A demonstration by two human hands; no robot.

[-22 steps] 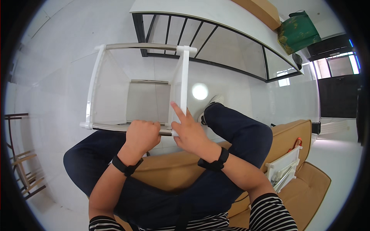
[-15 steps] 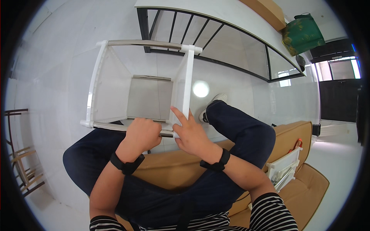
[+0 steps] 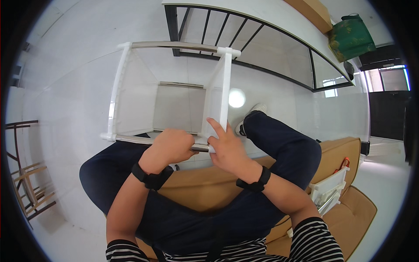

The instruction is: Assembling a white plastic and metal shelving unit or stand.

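Observation:
A boxy rack frame stands between my knees, made of a white left side panel (image 3: 117,91) and a white right side panel (image 3: 225,83) joined by shiny metal tubes. My left hand (image 3: 172,146) is closed around the near metal tube (image 3: 132,139), close to its right end. At the near right corner, my right hand (image 3: 230,150) grips the right panel, thumb on the inner side and index finger stretched along the panel. Its other fingertips are partly hidden. The far tube (image 3: 174,44) spans the top, and lower tubes show inside the frame.
Beyond the rack stands a white table (image 3: 244,12) with black metal legs. On the tan sofa (image 3: 338,163) at my right lie more white rack parts (image 3: 328,187) with metal tubes and an orange-handled tool (image 3: 346,162). A green bag (image 3: 351,38) and wooden stools (image 3: 30,187) stand farther off.
The view has shifted a little, so the rack, table and sofa sit farther right in the picture. Both hands keep their holds on the tube and panel.

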